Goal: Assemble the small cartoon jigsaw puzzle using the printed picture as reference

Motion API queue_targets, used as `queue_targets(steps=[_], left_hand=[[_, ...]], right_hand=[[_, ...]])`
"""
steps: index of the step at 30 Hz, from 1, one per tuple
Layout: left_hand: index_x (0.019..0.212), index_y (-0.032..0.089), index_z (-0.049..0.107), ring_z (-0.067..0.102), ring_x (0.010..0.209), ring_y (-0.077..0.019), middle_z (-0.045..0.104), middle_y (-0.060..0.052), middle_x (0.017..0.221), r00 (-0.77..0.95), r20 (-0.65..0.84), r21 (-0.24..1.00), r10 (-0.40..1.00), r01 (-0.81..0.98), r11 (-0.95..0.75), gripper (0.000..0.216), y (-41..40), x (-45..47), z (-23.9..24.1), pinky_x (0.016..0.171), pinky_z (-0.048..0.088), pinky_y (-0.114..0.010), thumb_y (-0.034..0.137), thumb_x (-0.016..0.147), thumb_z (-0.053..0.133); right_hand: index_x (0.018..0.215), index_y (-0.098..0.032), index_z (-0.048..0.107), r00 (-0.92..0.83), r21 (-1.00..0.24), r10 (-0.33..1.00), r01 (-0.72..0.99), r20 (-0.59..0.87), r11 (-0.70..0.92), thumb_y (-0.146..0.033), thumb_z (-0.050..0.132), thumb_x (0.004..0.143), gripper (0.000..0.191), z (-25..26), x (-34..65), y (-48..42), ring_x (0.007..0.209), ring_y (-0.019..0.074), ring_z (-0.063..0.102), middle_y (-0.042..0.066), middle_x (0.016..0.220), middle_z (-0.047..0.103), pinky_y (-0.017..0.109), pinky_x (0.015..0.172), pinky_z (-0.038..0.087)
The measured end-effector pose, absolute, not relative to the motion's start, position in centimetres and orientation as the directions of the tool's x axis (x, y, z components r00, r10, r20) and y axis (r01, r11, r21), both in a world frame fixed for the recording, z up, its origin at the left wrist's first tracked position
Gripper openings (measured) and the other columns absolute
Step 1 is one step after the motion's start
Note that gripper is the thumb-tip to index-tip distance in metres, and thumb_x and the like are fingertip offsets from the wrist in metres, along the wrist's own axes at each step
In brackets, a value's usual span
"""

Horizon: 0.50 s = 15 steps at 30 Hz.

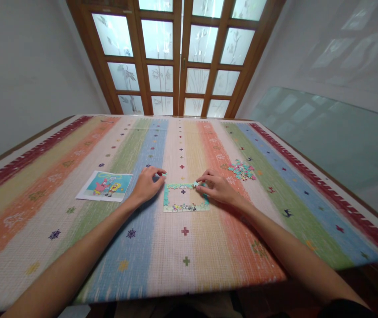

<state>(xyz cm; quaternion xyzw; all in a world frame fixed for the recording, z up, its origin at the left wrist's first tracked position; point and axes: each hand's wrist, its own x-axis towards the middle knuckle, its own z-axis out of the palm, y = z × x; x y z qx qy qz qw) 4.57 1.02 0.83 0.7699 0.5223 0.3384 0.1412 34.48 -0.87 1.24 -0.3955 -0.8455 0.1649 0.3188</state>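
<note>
A rectangular frame of joined jigsaw puzzle pieces [186, 208] lies flat on the striped cloth, its middle showing bare fabric. At its upper right, my right hand [218, 187] pinches a pale puzzle piece [195, 185] against or just over the top edge. My left hand [149, 182] is beside the upper left corner with thumb and forefinger nearly together. A tiny teal bit between those fingertips looks like another puzzle piece. Left of that hand lies a printed picture [106, 185] of a pink starfish and a yellow sponge cartoon character.
A heap of loose puzzle pieces [241, 170] lies to the right, beyond my right hand. The striped tablecloth [185, 247] covers the table to its near edge. Wooden doors with frosted panes [179, 57] stand behind the far edge, and a glass panel [321, 132] leans at right.
</note>
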Motion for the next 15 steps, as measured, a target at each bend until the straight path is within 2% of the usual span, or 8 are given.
queue_targets(steps=[7,15], left_hand=[[0.106,0.019,0.077,0.058,0.096,-0.0274,0.065,-0.008,0.092,0.260,0.340,0.511,0.904,0.756,-0.409,0.024,2.1,3.7,0.0,0.094,0.046,-0.045,0.026,0.088,0.062],[0.108,0.018,0.074,0.057,0.096,-0.0269,0.062,-0.009,0.093,0.284,0.328,0.467,0.901,0.780,-0.416,0.024,2.6,3.7,-0.6,0.093,0.047,-0.044,0.026,0.089,0.061]], right_hand=[[0.097,-0.018,0.075,-0.487,-0.546,0.817,0.613,0.307,0.571,-0.024,0.069,0.089,0.011,0.9,34.3,-0.8,0.077,0.0172,0.057,0.006,0.092,0.063,0.032,0.072,0.046],[0.095,-0.019,0.076,-0.478,-0.513,0.826,0.650,0.298,0.561,-0.023,0.069,0.089,0.010,0.7,34.1,-0.9,0.080,0.0186,0.058,0.007,0.092,0.064,0.033,0.074,0.045]])
